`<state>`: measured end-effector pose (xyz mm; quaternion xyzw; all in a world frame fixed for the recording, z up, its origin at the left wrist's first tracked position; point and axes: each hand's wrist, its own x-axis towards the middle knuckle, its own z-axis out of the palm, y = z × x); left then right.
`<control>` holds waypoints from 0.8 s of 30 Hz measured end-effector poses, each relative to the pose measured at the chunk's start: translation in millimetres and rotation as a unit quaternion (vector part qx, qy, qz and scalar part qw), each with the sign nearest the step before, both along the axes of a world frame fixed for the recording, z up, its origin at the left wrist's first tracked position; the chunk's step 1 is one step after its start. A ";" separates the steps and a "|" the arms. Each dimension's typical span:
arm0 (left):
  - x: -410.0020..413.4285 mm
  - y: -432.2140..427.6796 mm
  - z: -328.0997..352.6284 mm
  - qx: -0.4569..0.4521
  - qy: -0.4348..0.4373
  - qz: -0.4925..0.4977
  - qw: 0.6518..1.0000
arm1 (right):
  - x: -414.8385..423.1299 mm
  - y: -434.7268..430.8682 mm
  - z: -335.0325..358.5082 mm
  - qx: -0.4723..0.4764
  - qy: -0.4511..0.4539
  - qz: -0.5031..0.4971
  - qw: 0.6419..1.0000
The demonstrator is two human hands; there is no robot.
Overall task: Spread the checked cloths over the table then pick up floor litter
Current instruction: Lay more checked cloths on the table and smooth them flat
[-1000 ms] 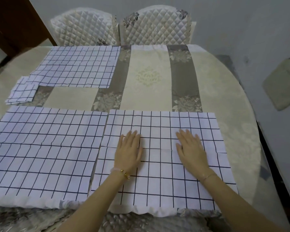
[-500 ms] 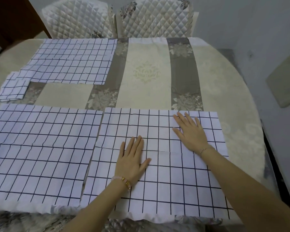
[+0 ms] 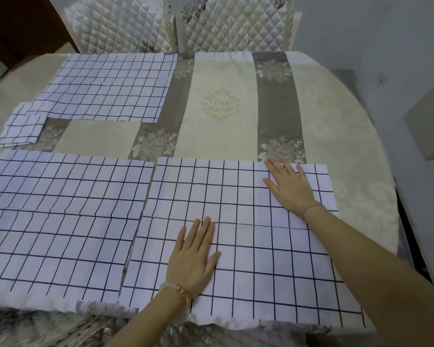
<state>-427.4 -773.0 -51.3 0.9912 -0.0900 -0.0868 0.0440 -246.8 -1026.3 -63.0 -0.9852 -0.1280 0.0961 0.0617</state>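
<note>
Right hand (image 3: 290, 187) slid farther up checked cloth (image 3: 261, 271), left hand (image 3: 193, 259) flat

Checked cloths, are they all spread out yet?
The far left cloth and near left cloth lie flat. The left hand and right hand press the near right cloth smooth. A folded cloth waits at the left edge; litter pick-up has not started.

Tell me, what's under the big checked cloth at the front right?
The checked cloth lies on the flowery tablecloth, which shows beyond its far and right edges. The part beneath is covered and can't be seen.
</note>
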 end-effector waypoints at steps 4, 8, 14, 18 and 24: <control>0.0 6.6 6.1 -0.047 0.018 -0.004 0.999 | -7.6 -0.8 22.2 0.142 0.037 -0.030 0.989; -6.7 21.9 21.7 -0.120 -0.025 0.027 0.992 | -70.9 -19.4 44.1 0.283 -0.042 -0.164 0.944; -43.9 12.2 18.3 0.003 -0.003 -0.163 0.987 | -172.0 -30.1 28.2 0.146 0.032 -0.037 0.988; -47.2 6.4 20.7 0.027 -0.016 -0.172 0.985 | -178.3 -29.1 20.3 0.111 0.027 -0.049 0.992; -43.9 -16.7 15.3 -0.048 0.097 -0.208 0.972 | -94.8 -21.1 41.1 0.197 0.021 -0.099 0.975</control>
